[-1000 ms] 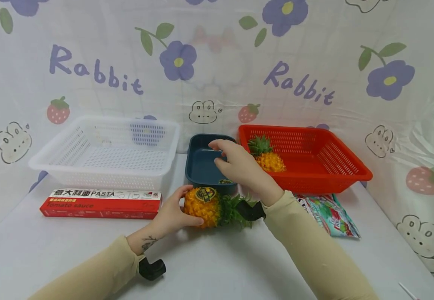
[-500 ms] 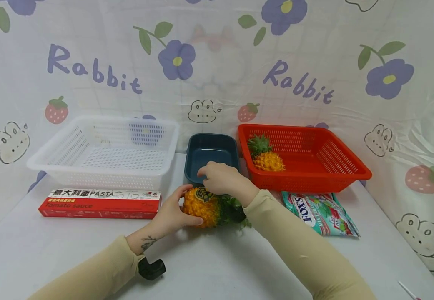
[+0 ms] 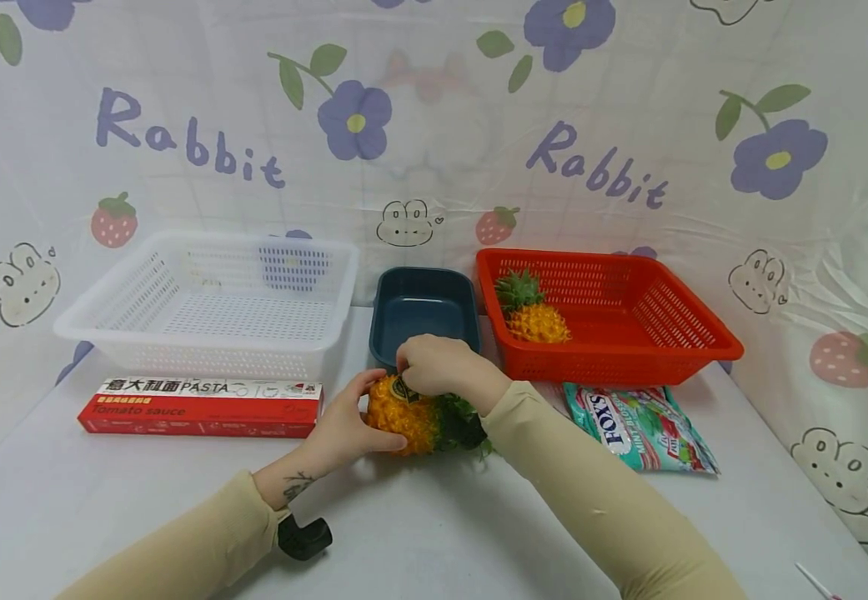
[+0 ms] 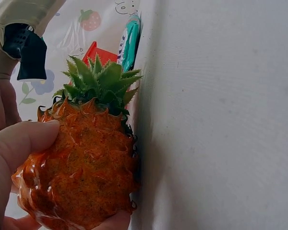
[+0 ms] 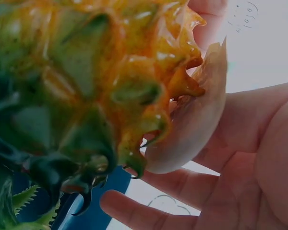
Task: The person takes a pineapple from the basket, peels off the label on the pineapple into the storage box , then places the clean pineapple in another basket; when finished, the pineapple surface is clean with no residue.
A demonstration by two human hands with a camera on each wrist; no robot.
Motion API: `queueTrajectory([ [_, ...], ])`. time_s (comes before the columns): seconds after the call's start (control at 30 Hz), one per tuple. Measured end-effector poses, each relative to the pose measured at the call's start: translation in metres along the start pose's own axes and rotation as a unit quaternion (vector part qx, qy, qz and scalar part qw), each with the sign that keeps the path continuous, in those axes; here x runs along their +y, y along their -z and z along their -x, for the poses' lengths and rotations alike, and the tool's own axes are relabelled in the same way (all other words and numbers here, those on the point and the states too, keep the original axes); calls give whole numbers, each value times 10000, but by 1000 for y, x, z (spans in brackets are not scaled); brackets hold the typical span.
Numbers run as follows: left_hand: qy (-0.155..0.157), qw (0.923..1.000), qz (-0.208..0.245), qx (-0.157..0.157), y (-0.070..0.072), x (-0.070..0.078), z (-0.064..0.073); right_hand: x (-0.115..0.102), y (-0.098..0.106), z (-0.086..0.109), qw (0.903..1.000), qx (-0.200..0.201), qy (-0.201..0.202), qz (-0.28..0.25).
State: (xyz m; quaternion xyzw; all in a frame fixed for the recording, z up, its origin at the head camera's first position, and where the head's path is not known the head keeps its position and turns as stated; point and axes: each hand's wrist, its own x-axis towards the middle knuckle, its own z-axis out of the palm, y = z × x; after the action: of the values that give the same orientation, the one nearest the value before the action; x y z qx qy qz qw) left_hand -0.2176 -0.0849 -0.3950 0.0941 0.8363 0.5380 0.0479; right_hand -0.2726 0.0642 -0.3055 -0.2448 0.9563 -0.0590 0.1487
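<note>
A pineapple lies on its side on the table, its leafy crown to the right. My left hand grips the fruit's base end; in the left wrist view its thumb lies across the spiky orange skin. Over the top of the fruit bends my right hand, fingers curled at the dark label. The right wrist view shows this sticker curling away from the skin, its pale side out, with right-hand fingers behind it. The exact pinch is hidden there, and the lower fingers are loosely extended.
Behind the pineapple stands a dark blue tray. A white basket is at left, with a red pasta box before it. At right, a red basket contains a smaller pineapple; a candy bag lies in front.
My right hand has come down from above the blue tray onto the pineapple's label, and its fingers have curled in. My left hand and the pineapple have stayed put.
</note>
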Motion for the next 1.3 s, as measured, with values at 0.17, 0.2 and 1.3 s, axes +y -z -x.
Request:
queueTrajectory([
  [0.17,-18,10000,3,-25,0,1,1,-1,1,2,9998,48,-185,-16],
  [0.2,-15,10000,3,-31,0,2,1,-1,2,2,9996,53,-260,-17],
  [1.3,44,9994,329,-67,0,2,2,-31,42,32,9925,1099,112,-517],
])
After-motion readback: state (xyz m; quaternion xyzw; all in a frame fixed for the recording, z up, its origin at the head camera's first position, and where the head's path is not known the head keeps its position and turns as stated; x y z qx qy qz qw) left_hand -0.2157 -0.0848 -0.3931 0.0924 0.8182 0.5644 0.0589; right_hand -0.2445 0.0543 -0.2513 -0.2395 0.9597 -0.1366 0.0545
